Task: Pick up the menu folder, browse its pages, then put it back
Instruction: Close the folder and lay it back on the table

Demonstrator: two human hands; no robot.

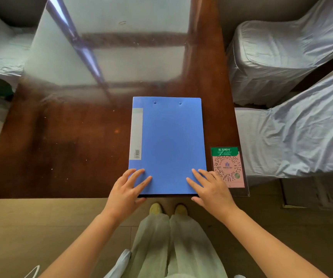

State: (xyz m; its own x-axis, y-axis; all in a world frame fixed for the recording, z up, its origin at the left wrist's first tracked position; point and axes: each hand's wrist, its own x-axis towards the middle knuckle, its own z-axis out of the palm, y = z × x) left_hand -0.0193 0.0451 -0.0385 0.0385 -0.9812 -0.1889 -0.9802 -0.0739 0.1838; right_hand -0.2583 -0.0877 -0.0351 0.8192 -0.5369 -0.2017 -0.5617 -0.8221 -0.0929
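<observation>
Menu folder (pixel 167 145) first: I see it lying flat and closed on the table (pixel 61 141), close to the near edge and toward the right side. It is a smooth blue plastic rectangle with a pale label strip along its left spine, a small barcode at the foot of that strip, and two round rivets near the far edge. My left hand (pixel 126 192) has its fingers spread flat on the near left corner of the cover, thumb at the table's edge; my right hand (pixel 211 189) lies the same way on the near right corner. Neither hand is gripping, both are open and pressing lightly. Just right of the folder sits a laminated card (pixel 228 169), green at the top and pink below, printed with a round code. The table is dark reddish wood under a glossy sheet that mirrors a window frame. Chairs (pixel 293 125) draped in wrinkled pale cloth stand on the right. The floor (pixel 41 227) below is tan tile.
</observation>
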